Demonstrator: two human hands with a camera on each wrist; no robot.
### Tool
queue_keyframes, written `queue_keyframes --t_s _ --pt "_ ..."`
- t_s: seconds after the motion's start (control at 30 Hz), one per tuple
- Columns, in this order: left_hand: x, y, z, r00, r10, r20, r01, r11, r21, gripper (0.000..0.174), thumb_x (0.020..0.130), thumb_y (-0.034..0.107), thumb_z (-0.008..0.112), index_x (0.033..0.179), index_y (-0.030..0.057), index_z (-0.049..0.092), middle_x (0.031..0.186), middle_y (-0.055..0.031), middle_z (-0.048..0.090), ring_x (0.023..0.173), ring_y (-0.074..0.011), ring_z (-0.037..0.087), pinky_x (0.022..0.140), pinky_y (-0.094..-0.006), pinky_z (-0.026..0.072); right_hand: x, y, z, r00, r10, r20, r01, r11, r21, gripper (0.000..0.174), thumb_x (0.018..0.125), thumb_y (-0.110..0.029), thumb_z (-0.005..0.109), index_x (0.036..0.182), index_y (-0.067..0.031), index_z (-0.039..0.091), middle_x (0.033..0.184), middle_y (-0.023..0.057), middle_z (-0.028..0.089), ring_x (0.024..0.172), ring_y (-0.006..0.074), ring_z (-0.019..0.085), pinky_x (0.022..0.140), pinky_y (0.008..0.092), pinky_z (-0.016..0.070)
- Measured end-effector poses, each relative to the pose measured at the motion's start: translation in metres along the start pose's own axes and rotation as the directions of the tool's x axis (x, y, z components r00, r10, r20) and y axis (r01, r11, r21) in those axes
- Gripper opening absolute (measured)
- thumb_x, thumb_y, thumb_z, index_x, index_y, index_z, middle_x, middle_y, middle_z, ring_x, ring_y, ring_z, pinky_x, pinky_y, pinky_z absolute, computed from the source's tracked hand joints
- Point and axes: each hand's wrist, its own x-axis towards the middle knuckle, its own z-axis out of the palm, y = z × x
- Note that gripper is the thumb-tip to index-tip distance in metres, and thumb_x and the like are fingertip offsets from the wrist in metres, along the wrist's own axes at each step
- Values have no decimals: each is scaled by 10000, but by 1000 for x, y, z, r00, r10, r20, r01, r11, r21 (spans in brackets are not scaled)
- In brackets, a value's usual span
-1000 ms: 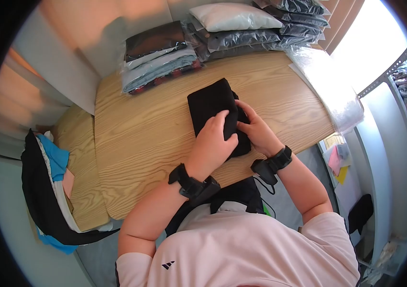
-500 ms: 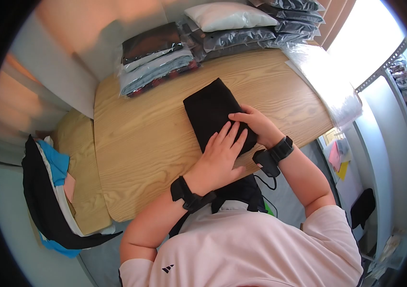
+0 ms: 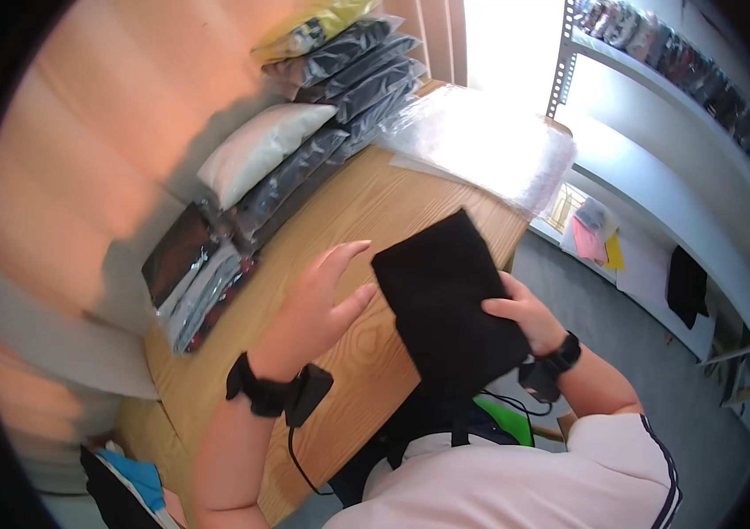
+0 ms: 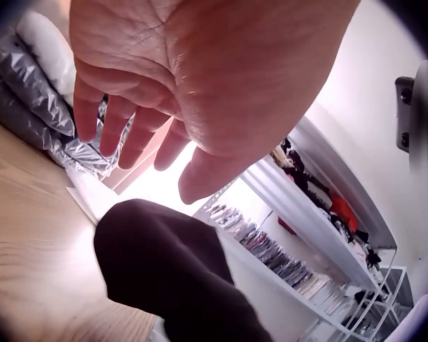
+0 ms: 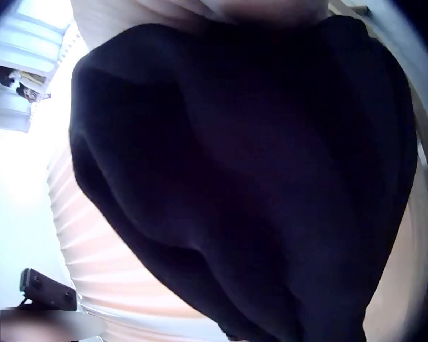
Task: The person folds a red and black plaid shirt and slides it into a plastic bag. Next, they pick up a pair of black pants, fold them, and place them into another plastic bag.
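The right hand (image 3: 529,316) grips a folded black cloth (image 3: 450,300) by its right edge, thumb on top, and holds it up near the table's front edge. In the right wrist view the black cloth (image 5: 242,171) fills most of the picture, with part of the hand (image 5: 200,11) above it. Left of the cloth, apart from it, the left hand (image 3: 313,309) hovers over the table with fingers extended and nothing in them. The left wrist view shows the left palm (image 4: 200,78) above the dark cloth (image 4: 164,263).
Bagged garments (image 3: 198,273) and a white packet (image 3: 264,150) line the table's back, beside stacked dark packets (image 3: 348,66). Clear plastic bags (image 3: 498,150) lie at the table's far right corner (image 3: 516,234). Shelves (image 3: 639,194) stand to the right; blue and black cloths (image 3: 132,476) are at lower left.
The view has turned right. The right hand has raised the black cloth off the table toward the front edge, and the left hand has let go of it and moved away to the left.
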Motion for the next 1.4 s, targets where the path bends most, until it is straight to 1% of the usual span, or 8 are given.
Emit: queue_keyframes --t_s 0.23,0.47,0.53,0.6,0.77,1.13,1.23,1.4 --pt "137 -18 80 959 200 198 -226 967 115 439 859 198 600 1222 -26 498 1222 -230 540 1157 -346 502 975 -381 404 -71 -1 -65 954 -152 -259 183 978 101 576 786 -122 662 1286 26 417 1197 130 553 1051 207 575 915 328 469" --pt "241 -50 188 894 431 122 -430 748 506 433 822 38 483 1249 -36 491 1423 -238 338 1286 -349 393 1006 -412 390 -89 18 -91 862 -227 -453 331 930 163 571 767 -94 629 1284 25 416 1183 145 557 1040 243 584 919 358 480" --pt "256 -55 197 888 442 128 -431 702 567 488 833 25 452 1320 0 433 1319 -259 454 1214 -343 475 1010 -403 389 -85 19 -101 859 -196 -474 317 929 191 565 767 -90 619 1282 25 417 1174 146 560 1035 246 586 919 358 482" --pt "263 -58 205 952 225 207 -304 767 565 331 834 70 478 1148 29 572 1016 -184 645 946 -316 633 856 -392 492 -82 22 -102 853 -186 -487 343 904 255 561 769 -102 615 1280 22 421 1162 151 562 1030 250 587 914 352 485" --pt "261 -64 199 934 352 58 -330 790 517 98 759 95 536 682 95 598 669 -129 609 648 -301 624 596 -399 491 -78 19 -102 861 -172 -479 331 904 272 573 767 -126 624 1284 15 423 1173 160 558 1036 253 586 908 352 487" --pt "209 -39 139 926 373 -62 -300 825 479 100 751 29 506 683 61 573 691 -129 602 703 -300 618 638 -408 491 -85 12 -106 876 -223 -428 338 917 212 575 753 -146 624 1267 32 440 1173 157 564 1040 249 585 899 354 492" --pt "156 -39 112 962 273 -16 -235 856 461 80 761 38 513 707 56 569 687 -130 599 719 -305 615 639 -407 488 -90 -1 -116 859 -348 -375 394 917 51 555 768 -225 618 1239 29 471 1157 155 571 1040 264 581 875 359 504" --pt "26 -43 76 993 53 106 -80 960 267 109 845 123 561 911 39 584 804 -123 629 757 -318 610 672 -393 490 -70 -28 -103 847 -358 -393 426 899 99 497 813 -277 591 1206 15 504 1128 128 591 1025 247 585 885 352 489"
